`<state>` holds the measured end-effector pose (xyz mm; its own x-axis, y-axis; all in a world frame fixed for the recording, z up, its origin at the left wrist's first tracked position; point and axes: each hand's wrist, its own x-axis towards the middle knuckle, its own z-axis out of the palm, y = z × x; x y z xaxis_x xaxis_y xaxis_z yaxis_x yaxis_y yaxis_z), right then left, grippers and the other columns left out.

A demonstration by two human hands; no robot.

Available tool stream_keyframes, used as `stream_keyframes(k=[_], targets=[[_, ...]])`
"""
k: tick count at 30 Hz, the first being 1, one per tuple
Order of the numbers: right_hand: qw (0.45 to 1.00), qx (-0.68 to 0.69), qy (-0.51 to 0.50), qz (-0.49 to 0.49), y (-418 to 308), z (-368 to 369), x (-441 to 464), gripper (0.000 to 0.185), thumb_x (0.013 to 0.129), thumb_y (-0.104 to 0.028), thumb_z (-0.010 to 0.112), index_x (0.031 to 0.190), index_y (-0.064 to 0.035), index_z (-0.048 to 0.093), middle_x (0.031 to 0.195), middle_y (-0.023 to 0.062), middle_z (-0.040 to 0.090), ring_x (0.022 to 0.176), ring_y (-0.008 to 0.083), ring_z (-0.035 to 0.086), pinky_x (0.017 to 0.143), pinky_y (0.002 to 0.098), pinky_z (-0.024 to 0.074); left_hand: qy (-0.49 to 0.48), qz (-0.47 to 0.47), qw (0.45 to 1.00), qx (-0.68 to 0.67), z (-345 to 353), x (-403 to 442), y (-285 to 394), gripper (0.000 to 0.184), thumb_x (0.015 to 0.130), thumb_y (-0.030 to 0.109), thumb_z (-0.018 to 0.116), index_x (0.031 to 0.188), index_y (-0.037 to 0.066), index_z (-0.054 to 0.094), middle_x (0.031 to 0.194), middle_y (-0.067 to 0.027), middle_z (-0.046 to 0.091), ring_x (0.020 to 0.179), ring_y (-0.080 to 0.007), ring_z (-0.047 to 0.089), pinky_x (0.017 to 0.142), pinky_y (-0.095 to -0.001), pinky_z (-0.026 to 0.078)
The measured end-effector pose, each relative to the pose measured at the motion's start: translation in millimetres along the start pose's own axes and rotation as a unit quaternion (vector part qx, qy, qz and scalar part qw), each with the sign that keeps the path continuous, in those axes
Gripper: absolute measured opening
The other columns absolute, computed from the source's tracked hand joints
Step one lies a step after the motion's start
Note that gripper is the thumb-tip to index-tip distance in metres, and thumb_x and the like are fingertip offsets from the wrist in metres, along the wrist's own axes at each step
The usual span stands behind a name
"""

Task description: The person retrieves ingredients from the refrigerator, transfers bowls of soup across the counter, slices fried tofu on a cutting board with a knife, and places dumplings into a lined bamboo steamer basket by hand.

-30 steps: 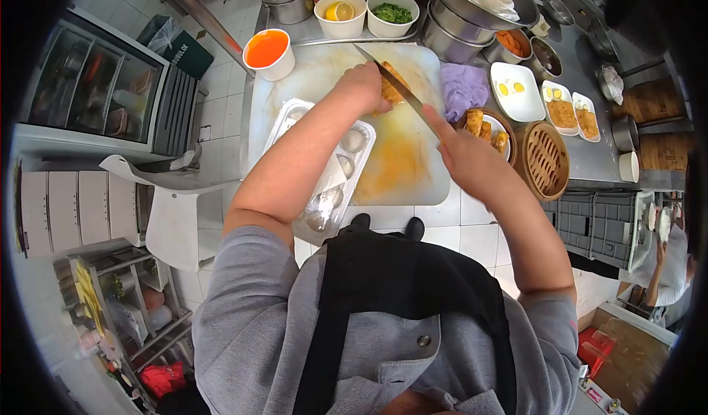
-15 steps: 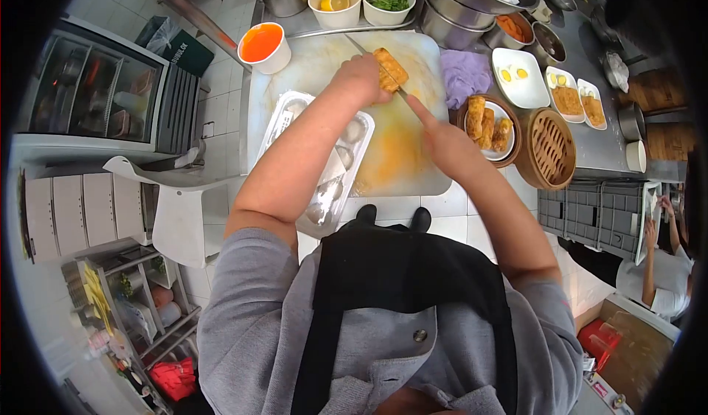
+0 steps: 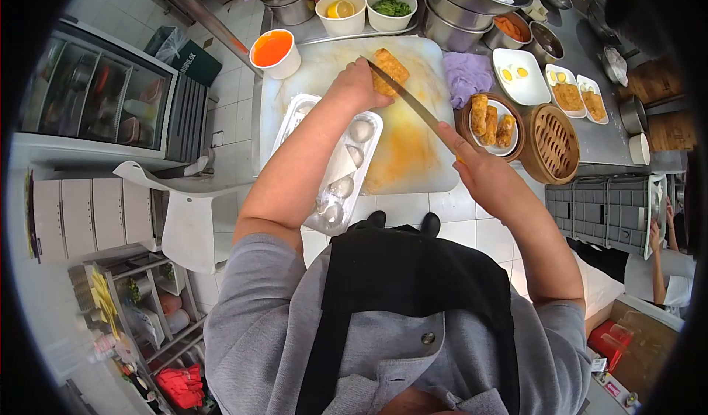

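Note:
On the cutting board (image 3: 405, 164) lies a golden-brown fried block (image 3: 391, 68). My left hand (image 3: 356, 89) is closed at the block's left side, holding it against the board; the fingertips are partly hidden. In my right hand (image 3: 478, 166) is the handle of a long knife (image 3: 419, 107). Its blade runs diagonally up and left over the block, with the tip close to my left fingers. Whether the edge is in the block I cannot tell. Under my left forearm sits a white tray (image 3: 372, 150) of round whitish pieces.
A tub of orange sauce (image 3: 273, 49), a bowl with lemon (image 3: 341, 23) and a bowl of chopped greens (image 3: 391, 18) stand behind. To the right are a purple cloth (image 3: 469, 74), a steamer of fried rolls (image 3: 490, 127), its bamboo lid (image 3: 550, 144) and white dishes (image 3: 522, 76). A co-worker (image 3: 656, 267) stands far right.
My right hand has pulled the knife back toward me and to the right, so less blade reaches past the block. My left hand stays at the block. The whole view has shifted slightly.

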<state>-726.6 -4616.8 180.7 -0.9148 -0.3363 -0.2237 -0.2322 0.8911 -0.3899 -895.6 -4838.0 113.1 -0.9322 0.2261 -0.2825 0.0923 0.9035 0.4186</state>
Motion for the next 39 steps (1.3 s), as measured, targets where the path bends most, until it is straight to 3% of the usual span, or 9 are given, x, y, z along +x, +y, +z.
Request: stream_keyframes(k=[5,10,20,28,30,33,34,38,39], targets=[[0.992,-0.012,-0.105,0.065,-21.1,-21.4,20.2,0.061,0.091,-0.012,0.046,0.145,-0.0206,0.018,0.086,0.0238,0.060,0.080,0.0354,0.061,0.070,0.0451,0.0482,0.003,0.007,1.000,0.003,6.5,6.5,-2.9,0.083,0.058,0.038,0.082,0.118,-0.004,0.042,0.116,-0.0216,0.052,0.107,-0.0308,0.056,0.090,-0.0344,0.047],[0.999,0.026,-0.020,-0.030,-7.9,17.6,115.3,0.059,0.091,-0.014,0.044,0.144,-0.0219,0.019,0.091,0.0266,0.061,0.086,0.0413,0.059,0.079,0.0489,0.0450,0.014,0.009,1.000,0.002,9.4,5.1,-6.6,0.081,0.059,0.036,0.082,0.117,-0.004,0.042,0.116,-0.0218,0.052,0.107,-0.0316,0.055,0.090,-0.0354,0.047],[0.994,0.002,-0.088,0.060,-10.1,29.5,70.0,0.062,0.091,-0.013,0.044,0.145,-0.0240,0.016,0.087,0.0267,0.061,0.086,0.0393,0.060,0.077,0.0468,0.0459,0.009,-0.003,1.000,0.019,8.7,-3.0,1.0,0.081,0.058,0.037,0.082,0.114,-0.006,0.044,0.113,-0.0216,0.055,0.107,-0.0321,0.055,0.090,-0.0345,0.047],[0.991,0.107,0.062,-0.048,10.6,45.0,64.8,0.064,0.090,-0.012,0.046,0.145,-0.0224,0.016,0.098,0.0244,0.060,0.085,0.0375,0.060,0.076,0.0436,0.0473,-0.042,0.033,0.999,-0.009,-8.5,0.5,-11.1,0.100,0.049,0.035,0.087,0.125,-0.006,0.037,0.125,-0.0239,0.048,0.117,-0.0342,0.048,0.097,-0.0354,0.042],[0.974,0.135,0.150,-0.107,14.1,40.0,43.4,0.063,0.090,-0.010,0.048,0.145,-0.0220,0.018,0.105,0.0251,0.058,0.090,0.0384,0.059,0.080,0.0430,0.0469,0.074,0.132,0.976,0.159,-12.3,2.6,-13.2,0.114,0.046,0.031,0.088,0.137,0.002,0.027,0.137,-0.0210,0.037,0.129,-0.0343,0.033,0.105,-0.0368,0.033],[0.946,0.163,0.249,-0.132,16.3,30.2,10.4,0.063,0.089,-0.008,0.049,0.144,-0.0215,0.020,0.116,0.0256,0.055,0.100,0.0397,0.057,0.085,0.0418,0.0458,0.052,0.323,0.888,0.323,-19.9,28.8,-8.6,0.120,0.046,0.028,0.087,0.143,0.011,0.019,0.143,-0.0149,0.029,0.134,-0.0348,0.022,0.109,-0.0371,0.026],[0.946,0.163,0.261,-0.102,16.1,26.2,0.1,0.063,0.089,-0.007,0.050,0.143,-0.0214,0.022,0.122,0.0255,0.052,0.104,0.0400,0.056,0.088,0.0412,0.0450,0.027,0.383,0.861,0.333,-19.0,36.1,-6.9,0.112,0.046,0.026,0.086,0.140,0.014,0.026,0.139,-0.0104,0.036,0.129,-0.0343,0.032,0.107,-0.0400,0.029],[0.967,0.223,0.096,0.077,14.1,19.4,-26.2,0.059,0.091,-0.011,0.046,0.144,-0.0212,0.021,0.123,0.0246,0.052,0.105,0.0399,0.055,0.088,0.0424,0.0455,-0.078,0.288,0.921,0.248,-12.0,52.2,10.9,0.099,0.053,0.033,0.083,0.134,0.009,0.032,0.130,-0.0107,0.045,0.122,-0.0322,0.039,0.102,-0.0455,0.034],[0.972,0.201,0.076,0.093,16.3,26.0,-24.9,0.058,0.091,-0.011,0.044,0.144,-0.0194,0.020,0.118,0.0262,0.054,0.102,0.0400,0.056,0.086,0.0437,0.0460,-0.043,0.170,0.958,0.225,-4.5,47.0,17.6,0.093,0.056,0.038,0.081,0.131,0.007,0.034,0.125,-0.0117,0.048,0.120,-0.0312,0.041,0.098,-0.0457,0.037]])
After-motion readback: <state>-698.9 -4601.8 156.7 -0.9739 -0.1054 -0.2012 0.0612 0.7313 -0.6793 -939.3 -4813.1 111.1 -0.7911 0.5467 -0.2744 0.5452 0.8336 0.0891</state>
